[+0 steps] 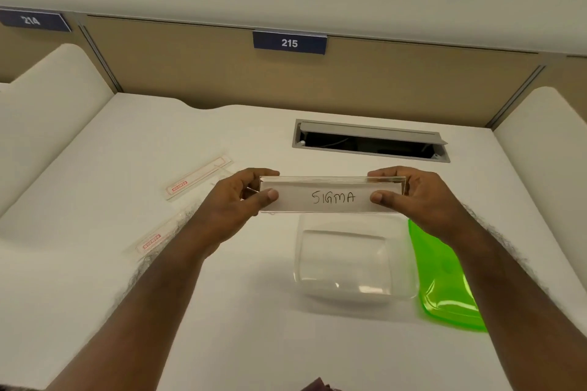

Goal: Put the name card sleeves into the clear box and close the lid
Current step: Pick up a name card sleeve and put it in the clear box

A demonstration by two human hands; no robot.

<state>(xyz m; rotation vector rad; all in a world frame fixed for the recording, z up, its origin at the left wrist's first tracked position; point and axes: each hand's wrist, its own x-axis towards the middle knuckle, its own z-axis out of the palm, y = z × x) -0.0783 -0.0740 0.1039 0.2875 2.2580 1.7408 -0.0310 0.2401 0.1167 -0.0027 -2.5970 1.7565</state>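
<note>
Both hands hold one clear name card sleeve [332,195] above the white desk [95,263], level and with its long side across the view. The left hand [235,203] pinches its left end, thumb on the front and fingers behind; the right hand [413,197] pinches the right end in the same way. The card inside shows the handwritten word "SIGMA". Just below the sleeve, the clear box [355,263] stands open on the desk, and its green lid [444,289] lies touching the right side of the box. Two other flat sleeves with red print lie on the desk to the left: one [198,178] farther, one [155,240] nearer, partly hidden by the left forearm.
</note>
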